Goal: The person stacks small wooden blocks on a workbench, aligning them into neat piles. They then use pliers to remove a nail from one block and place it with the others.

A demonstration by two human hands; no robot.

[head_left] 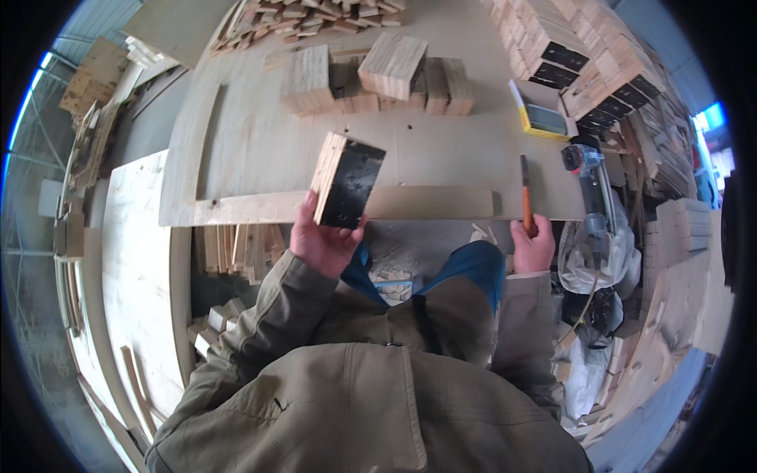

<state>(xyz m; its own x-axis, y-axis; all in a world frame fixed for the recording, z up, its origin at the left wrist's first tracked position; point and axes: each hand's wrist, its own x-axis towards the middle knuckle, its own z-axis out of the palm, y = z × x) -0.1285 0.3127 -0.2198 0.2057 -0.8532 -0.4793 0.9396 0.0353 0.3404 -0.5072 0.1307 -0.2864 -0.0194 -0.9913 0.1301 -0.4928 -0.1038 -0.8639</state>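
Observation:
My left hand is closed round the lower end of a wooden block, held tilted above the near edge of the worktable. One broad face of the block is black, and its side shows pale layered wood. At the table's near right edge my right hand grips a slim tool with an orange handle. A thin dark part sticks up from that handle; its exact kind I cannot make out. Beyond the left hand, more wooden blocks stand in a row on the table, one lying tilted on top.
A wooden strip runs along the near edge of the worktable. Wood offcuts lie heaped at the back. To the right are a yellow-edged box, a power tool and stacked blocks. A large board stands left.

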